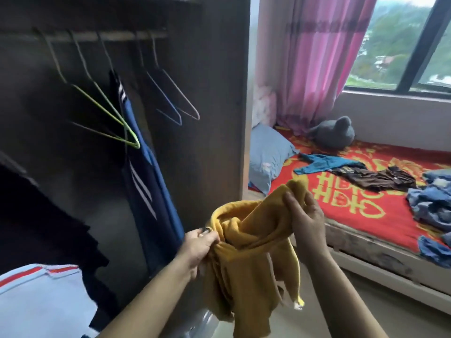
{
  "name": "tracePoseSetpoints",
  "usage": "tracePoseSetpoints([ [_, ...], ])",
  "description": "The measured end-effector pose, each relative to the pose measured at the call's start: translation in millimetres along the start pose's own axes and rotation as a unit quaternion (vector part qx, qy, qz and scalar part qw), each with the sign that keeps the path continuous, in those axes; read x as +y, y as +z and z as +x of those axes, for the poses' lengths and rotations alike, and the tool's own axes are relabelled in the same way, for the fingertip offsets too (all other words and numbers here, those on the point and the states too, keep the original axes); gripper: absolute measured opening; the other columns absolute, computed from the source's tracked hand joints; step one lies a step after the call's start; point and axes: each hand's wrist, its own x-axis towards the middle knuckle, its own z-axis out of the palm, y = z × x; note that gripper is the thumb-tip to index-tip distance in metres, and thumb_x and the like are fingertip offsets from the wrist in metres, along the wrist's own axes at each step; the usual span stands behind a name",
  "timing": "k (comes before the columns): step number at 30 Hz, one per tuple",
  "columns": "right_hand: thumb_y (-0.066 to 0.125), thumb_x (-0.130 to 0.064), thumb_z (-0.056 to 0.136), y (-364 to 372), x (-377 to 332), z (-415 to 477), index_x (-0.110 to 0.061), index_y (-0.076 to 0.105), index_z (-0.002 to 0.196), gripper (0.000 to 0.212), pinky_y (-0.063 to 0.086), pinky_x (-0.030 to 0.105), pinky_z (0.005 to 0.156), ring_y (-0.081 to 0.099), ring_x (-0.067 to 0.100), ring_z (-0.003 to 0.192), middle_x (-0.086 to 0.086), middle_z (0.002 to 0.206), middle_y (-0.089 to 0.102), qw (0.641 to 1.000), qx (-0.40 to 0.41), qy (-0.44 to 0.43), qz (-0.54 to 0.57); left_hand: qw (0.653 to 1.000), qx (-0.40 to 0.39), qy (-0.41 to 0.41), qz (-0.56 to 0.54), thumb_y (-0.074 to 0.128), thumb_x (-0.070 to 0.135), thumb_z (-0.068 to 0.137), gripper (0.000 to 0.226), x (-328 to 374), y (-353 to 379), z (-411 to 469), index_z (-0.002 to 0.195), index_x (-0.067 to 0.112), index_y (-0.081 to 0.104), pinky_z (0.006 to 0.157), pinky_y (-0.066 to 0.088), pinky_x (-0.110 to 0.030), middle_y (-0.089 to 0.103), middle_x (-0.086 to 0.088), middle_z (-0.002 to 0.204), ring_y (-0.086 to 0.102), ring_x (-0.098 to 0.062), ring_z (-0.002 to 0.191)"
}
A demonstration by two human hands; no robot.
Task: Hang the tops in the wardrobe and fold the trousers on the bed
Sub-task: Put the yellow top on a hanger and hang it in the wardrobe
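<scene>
Both hands are holding one yellow top (251, 259) at the wardrobe (214, 118): left hand (197, 247) clutching its bunched middle, right hand (306, 215) pinching the upper edge. Five hangers (134, 142) are hanging on the rail (85, 36) (one carrying a navy-blue top (144, 181)); one teal garment (324, 164), one brown garment (373, 178) and a blue heap (432, 198) are lying on the red bed cover (353, 211) with one blue pillow (267, 157) and one grey plush toy (333, 134). Yellow characters are patterning the cover, unreadable.

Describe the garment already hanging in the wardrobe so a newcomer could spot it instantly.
Inside the dark wooden wardrobe, follow the rail of wire hangers. Mid-rail hangs a navy and blue garment with white stripes; the hangers beside it are bare.
</scene>
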Motion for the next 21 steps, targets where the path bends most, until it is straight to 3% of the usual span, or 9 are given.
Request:
tracePoseSetpoints([
  [3, 0.065, -0.035, 0.094, 25, 11, 36, -0.030, 0.067, 0.100, 0.009, 0.061, 0.036, 0.079, 0.070, 0.015, 0.091, -0.008, 0.093, 0.072, 0.994, -0.062, -0.003, -0.096, 0.995, 0.087, 0.048, -0.027, 0.060, 0.015, 0.072, 0.004, 15, -11, 14, 0.068, 0.015, 0.062, 0.059, 0.047, -0.031, 0.057, -0.003, 0.064, 0.053, -0.018, 0.062],
  [5, 0.065, -0.033, 0.093, 40, 21, 66, -0.023, 0.069, 0.089, 0.011, 0.061, 0.044, 0.074, 0.069, 0.020, 0.082, -0.003, 0.082, 0.071, 0.976, -0.091, 0.001, -0.196, 0.986, 0.116, 0.016, -0.119, 0.056, 0.005, 0.079, 0.014, 28, -17, 21, 0.070, 0.016, 0.057, 0.053, 0.048, -0.028, 0.053, -0.005, 0.063, 0.052, -0.017, 0.052],
  [7, 0.061, -0.036, 0.093, 53, 29, 95, -0.020, 0.068, 0.087, 0.018, 0.059, 0.042, 0.071, 0.068, 0.021, 0.080, -0.002, 0.080, 0.069, 0.935, -0.128, -0.004, -0.331, 0.971, 0.140, -0.012, -0.194, 0.051, 0.003, 0.081, 0.016, 38, -22, 30, 0.070, 0.015, 0.054, 0.051, 0.047, -0.027, 0.051, -0.003, 0.055, 0.050, -0.015, 0.044],
  [9, 0.055, -0.044, 0.095, 68, 32, 119, -0.021, 0.067, 0.104, 0.028, 0.058, 0.036, 0.076, 0.067, 0.019, 0.088, -0.003, 0.095, 0.070, 0.887, -0.134, -0.045, -0.440, 0.961, 0.162, -0.020, -0.225, 0.046, 0.009, 0.080, 0.018, 50, -25, 34, 0.065, 0.016, 0.053, 0.058, 0.044, -0.028, 0.052, -0.002, 0.053, 0.051, -0.018, 0.050],
  [12, 0.059, -0.038, 0.096, 104, 24, 146, -0.020, 0.059, 0.127, 0.036, 0.057, 0.035, 0.083, 0.065, 0.019, 0.099, 0.002, 0.120, 0.064, 0.912, -0.130, -0.125, -0.369, 0.942, 0.212, -0.013, -0.260, 0.043, 0.013, 0.080, 0.032, 79, -29, 33, 0.048, 0.018, 0.050, 0.056, 0.042, -0.027, 0.052, -0.002, 0.048, 0.051, -0.019, 0.050],
  [15, 0.060, -0.030, 0.097, 157, -3, 163, -0.018, 0.064, 0.122, 0.029, 0.055, 0.027, 0.085, 0.064, 0.011, 0.094, 0.001, 0.111, 0.066, 0.922, -0.214, -0.197, -0.255, 0.922, 0.265, 0.007, -0.282, 0.051, 0.020, 0.076, 0.023, 101, -40, 31, 0.055, 0.015, 0.061, 0.060, 0.049, -0.031, 0.063, -0.009, 0.062, 0.059, -0.026, 0.060],
  [18, 0.056, -0.031, 0.097, 218, -35, 162, -0.017, 0.068, 0.117, 0.027, 0.050, 0.029, 0.087, 0.063, 0.013, 0.095, -0.002, 0.102, 0.065, 0.886, -0.292, -0.296, -0.205, 0.896, 0.343, 0.033, -0.281, 0.056, 0.021, 0.070, 0.022, 101, -57, 28, 0.083, 0.009, 0.069, 0.070, 0.055, -0.039, 0.066, -0.016, 0.084, 0.064, -0.032, 0.076],
  [21, 0.052, -0.038, 0.098, 276, -65, 149, -0.017, 0.065, 0.123, 0.035, 0.051, 0.034, 0.084, 0.063, 0.017, 0.094, 0.001, 0.115, 0.060, 0.836, -0.361, -0.358, -0.204, 0.875, 0.393, 0.037, -0.282, 0.053, 0.018, 0.071, 0.028, 96, -70, 16, 0.093, 0.005, 0.065, 0.077, 0.054, -0.043, 0.062, -0.016, 0.086, 0.063, -0.034, 0.082],
])
